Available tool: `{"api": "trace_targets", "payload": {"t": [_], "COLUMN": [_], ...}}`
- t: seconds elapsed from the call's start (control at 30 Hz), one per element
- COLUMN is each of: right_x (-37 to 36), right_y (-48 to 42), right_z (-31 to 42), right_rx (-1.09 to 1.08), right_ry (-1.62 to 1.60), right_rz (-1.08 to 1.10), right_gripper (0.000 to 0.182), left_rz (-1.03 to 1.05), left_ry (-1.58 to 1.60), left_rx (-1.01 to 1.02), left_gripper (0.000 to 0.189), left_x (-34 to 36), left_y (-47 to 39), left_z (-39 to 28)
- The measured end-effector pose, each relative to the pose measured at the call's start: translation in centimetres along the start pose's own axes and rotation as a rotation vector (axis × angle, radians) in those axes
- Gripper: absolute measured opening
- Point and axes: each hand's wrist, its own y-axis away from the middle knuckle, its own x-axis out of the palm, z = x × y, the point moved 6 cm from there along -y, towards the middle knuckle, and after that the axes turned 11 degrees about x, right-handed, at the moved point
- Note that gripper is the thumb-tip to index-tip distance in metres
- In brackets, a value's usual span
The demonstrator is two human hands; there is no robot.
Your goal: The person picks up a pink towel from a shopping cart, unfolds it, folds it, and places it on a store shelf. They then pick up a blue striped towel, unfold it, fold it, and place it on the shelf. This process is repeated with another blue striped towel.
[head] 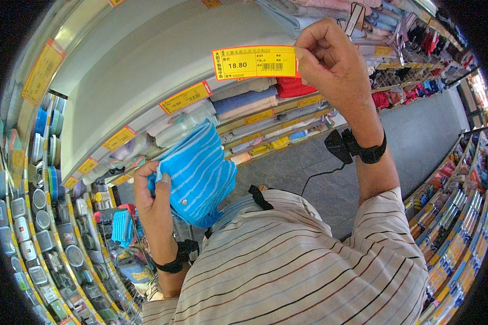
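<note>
Between the thumb and fingers of my left hand (154,199) hangs a folded blue towel (199,174) with wavy pale stripes, gripped at its upper left corner. My right hand (333,61) is raised over the shelf front and pinches the right end of a yellow price tag (254,61) with a red border. The tag bears print and a barcode and faces me. Behind it runs the bare grey-white shelf board (134,73), its front edge lined with other price tags (186,98). Each of my wrists wears a black strapped device.
Folded towels (244,99) fill the shelves below the board, and more towels (309,16) lie at the upper right. A shopping cart (126,260) with blue striped cloths (123,227) stands at my left, near racks of plastic containers (44,219). Packed shelves (447,235) line the right.
</note>
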Motion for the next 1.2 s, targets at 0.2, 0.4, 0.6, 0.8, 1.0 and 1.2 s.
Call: {"api": "trace_targets", "payload": {"t": [0.2,0.4,0.6,0.8,1.0,1.2], "right_x": [0.0,0.2,-0.1,-0.1,-2.0,-3.3], "right_y": [-0.1,0.2,0.4,0.4,-1.7,-3.1], "right_z": [0.1,1.0,1.9,2.0,-1.4,-5.0], "right_rx": [0.005,-0.06,-0.031,-0.037,0.104,0.146], "right_ry": [0.012,0.044,-0.034,-0.02,-0.102,-0.036], "right_rz": [0.007,0.064,0.016,0.03,-0.042,0.013], "right_gripper": [0.013,0.013,0.013,0.013,0.016,0.023], "left_rz": [-0.005,-0.024,-0.032,-0.021,-0.044,-0.023], "left_ry": [0.016,0.016,0.069,0.038,0.026,0.045], "left_rx": [-0.006,-0.027,-0.059,-0.036,-0.05,-0.064], "left_gripper": [0.015,0.015,0.015,0.016,0.018,0.018], "left_x": [0.1,0.2,0.2,0.2,0.1,0.2], "left_y": [0.0,0.0,0.2,0.2,0.1,0.0], "left_z": [0.2,-0.2,0.4,0.5,0.7,0.5]}}
